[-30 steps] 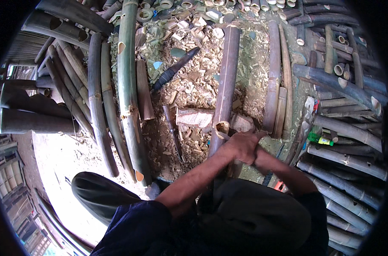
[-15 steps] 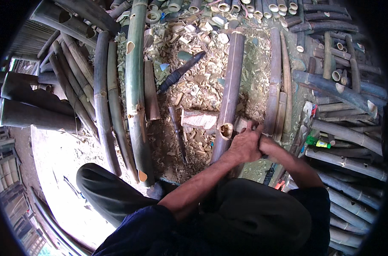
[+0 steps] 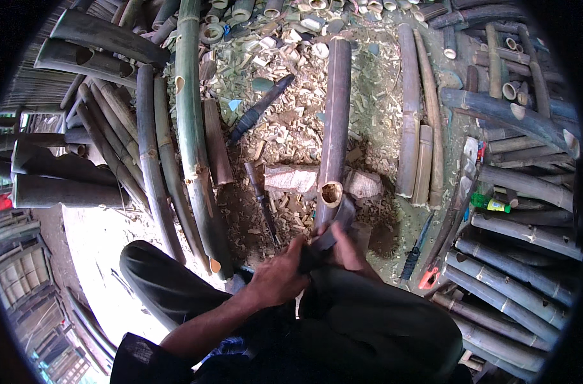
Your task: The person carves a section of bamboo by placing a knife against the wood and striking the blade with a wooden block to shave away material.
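A thick bamboo tube (image 3: 337,115) rests across a short log (image 3: 290,180), its near end showing a notched, hollow opening. Just below that end, close to my lap, both hands are together on a dark broad-bladed knife (image 3: 346,214). My left hand (image 3: 277,280) is closed round what looks like its black handle. My right hand (image 3: 350,251) is closed with its fingers against the blade; part of the grip is hidden between the hands.
Wood chips (image 3: 291,134) cover the ground, with a chisel-like tool (image 3: 260,198) and a dark-wrapped knife (image 3: 262,109) on them. A green bamboo pole (image 3: 192,128) lies left. At right are another wrapped-handle knife (image 3: 416,249), a green bottle (image 3: 490,203) and stacked bamboo (image 3: 522,240).
Both hands have moved left and nearer my lap from the right side of the bamboo tube's end. The dark blade now shows between them. The whole view has shifted slightly.
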`<state>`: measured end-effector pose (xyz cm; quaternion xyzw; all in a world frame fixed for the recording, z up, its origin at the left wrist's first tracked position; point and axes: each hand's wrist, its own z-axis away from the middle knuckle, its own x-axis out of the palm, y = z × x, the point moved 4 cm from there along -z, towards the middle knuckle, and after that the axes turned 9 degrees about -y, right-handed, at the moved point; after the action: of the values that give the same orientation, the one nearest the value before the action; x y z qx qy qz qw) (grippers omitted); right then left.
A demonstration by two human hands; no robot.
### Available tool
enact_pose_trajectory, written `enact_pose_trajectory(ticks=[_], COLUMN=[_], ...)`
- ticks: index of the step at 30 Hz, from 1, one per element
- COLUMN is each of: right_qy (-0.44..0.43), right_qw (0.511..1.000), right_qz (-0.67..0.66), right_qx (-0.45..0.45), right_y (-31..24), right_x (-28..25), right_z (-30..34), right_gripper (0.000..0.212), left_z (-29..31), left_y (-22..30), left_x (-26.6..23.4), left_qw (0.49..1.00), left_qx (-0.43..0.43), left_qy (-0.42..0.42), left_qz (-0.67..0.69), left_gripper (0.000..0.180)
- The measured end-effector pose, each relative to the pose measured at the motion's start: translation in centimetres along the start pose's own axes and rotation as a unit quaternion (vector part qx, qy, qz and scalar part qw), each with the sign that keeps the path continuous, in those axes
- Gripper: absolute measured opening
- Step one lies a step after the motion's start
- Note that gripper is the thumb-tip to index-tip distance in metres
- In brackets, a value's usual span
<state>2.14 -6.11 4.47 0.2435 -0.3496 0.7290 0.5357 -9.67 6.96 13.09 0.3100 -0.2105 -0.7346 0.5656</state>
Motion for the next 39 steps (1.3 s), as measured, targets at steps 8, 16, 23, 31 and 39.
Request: enact_pose_trajectory(ticks=[8, 16, 23, 31, 39], right_qy=[-0.120, -0.105, -0.017, -0.106, -0.024], right_qw=[0.964, 0.967, 0.984, 0.955, 0.993], right_qz=[-0.239, -0.234, 0.096, -0.275, -0.025], right_qx=[-0.005, -0.010, 0.150, 0.016, 0.115], right_y=[-0.3, -2.4, -4.4, -1.0, -3.7], right_x=[1.6, 2.9, -2.6, 2.3, -0.5], right_z=[-4.2, -5.0, -2.6, -4.0, -4.4], right_gripper=[0.030, 0.026, 0.031, 0.034, 0.024], left_z=[-2.6, -7.7, -4.6, -5.8, -6.4], left_y=[4.5, 1.6, -3.2, 7.0, -3.5], left_x=[-8.4, -12.4, 3.3, -11.6, -3.5], left_qw=[0.892, 0.924, 0.985, 0.894, 0.991], left_qx=[-0.039, -0.050, -0.072, -0.021, -0.035], left_qy=[0.013, -0.098, 0.037, -0.104, -0.124], left_qz=[-0.450, -0.366, -0.154, -0.436, -0.019], left_gripper=[0.027, 0.037, 0.055, 0.025, 0.056])
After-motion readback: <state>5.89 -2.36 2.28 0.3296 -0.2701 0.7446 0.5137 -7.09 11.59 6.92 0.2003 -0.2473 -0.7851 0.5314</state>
